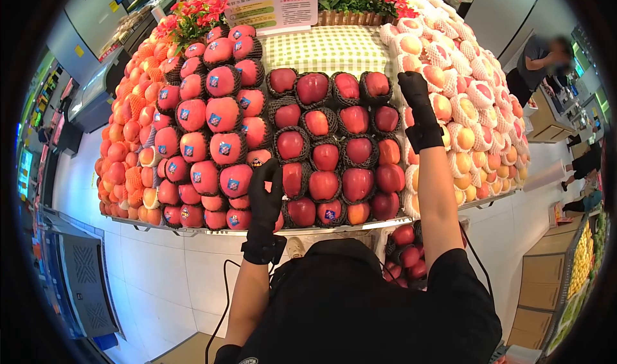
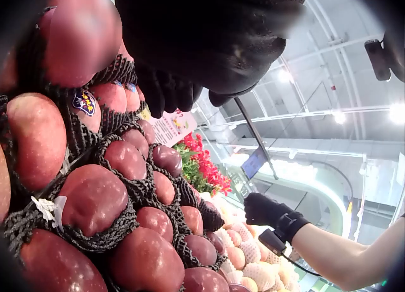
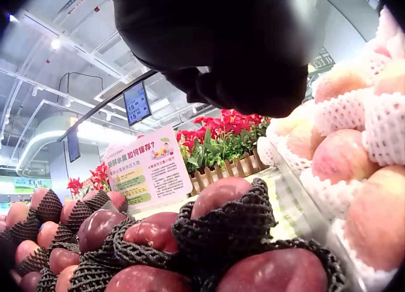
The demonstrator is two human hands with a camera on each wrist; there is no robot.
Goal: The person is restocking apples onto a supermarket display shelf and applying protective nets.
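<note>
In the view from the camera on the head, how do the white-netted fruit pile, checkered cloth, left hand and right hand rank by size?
Largest to smallest:
1. White-netted fruit pile
2. Checkered cloth, partly covered
3. Left hand and right hand, too alike to rank

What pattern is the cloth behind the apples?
Green-and-white checks; the cloth shows best in the head view.

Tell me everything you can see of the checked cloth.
The checked cloth is green and white, apparently thin fabric or plastic, lying fairly flat behind the dark red apples, which hide its front edge. The sign stands at its back left, the planter behind; white-netted fruit flanks its right. The right hand is near its front right corner; no contact shows.
</note>
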